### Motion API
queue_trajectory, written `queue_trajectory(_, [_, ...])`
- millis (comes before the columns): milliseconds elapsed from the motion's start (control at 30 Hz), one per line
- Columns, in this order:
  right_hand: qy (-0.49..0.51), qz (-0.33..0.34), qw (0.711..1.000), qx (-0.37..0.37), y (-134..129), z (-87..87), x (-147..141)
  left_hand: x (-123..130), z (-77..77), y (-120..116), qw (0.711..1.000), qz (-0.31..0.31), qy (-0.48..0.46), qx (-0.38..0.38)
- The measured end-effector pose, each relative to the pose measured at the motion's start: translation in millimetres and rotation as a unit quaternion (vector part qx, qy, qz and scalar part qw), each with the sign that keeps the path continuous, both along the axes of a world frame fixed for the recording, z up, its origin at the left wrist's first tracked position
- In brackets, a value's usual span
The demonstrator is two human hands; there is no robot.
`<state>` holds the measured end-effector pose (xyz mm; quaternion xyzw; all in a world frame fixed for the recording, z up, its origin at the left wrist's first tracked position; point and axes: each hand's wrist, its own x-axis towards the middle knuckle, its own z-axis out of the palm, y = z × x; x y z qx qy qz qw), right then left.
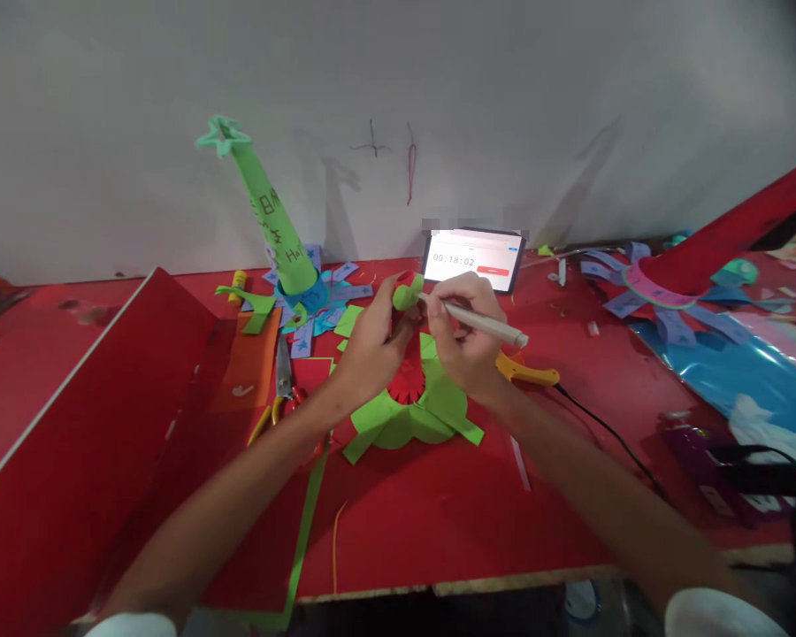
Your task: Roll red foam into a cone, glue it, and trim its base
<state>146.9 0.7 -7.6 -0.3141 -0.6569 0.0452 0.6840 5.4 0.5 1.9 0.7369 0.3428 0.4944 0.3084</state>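
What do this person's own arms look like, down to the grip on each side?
The left grip and right grip are ungloved hands, with no watch or band visible at either wrist. Both forearms are bare up to plain white sleeves, whose rounded ends show at the bottom edge.

Behind the red table (464,531) there is a pale grey wall (537,97), on which several soft shadows (340,208) fall. The table's front edge (478,585) looks pale and rough; the space under it (491,619) is dark.
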Motion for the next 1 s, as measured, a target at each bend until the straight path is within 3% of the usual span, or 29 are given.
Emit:
queue_trajectory(400, [-0.010,0.028,1.000,-0.006,-0.5,-1.1,0.8,-0.2,1.9,-0.3,1.000,-0.013,-0.005,-0.025])
queue_trajectory(833, [-0.014,-0.009,1.000,-0.014,-2.1,1.7,-0.2,0.1,1.5,0.1,1.000,-0.009,-0.002,-0.024])
queue_trajectory(1000, [-0.027,0.012,0.999,-0.018,-2.9,1.7,1.5,0.1,2.1,0.1,1.000,-0.012,-0.001,-0.027])
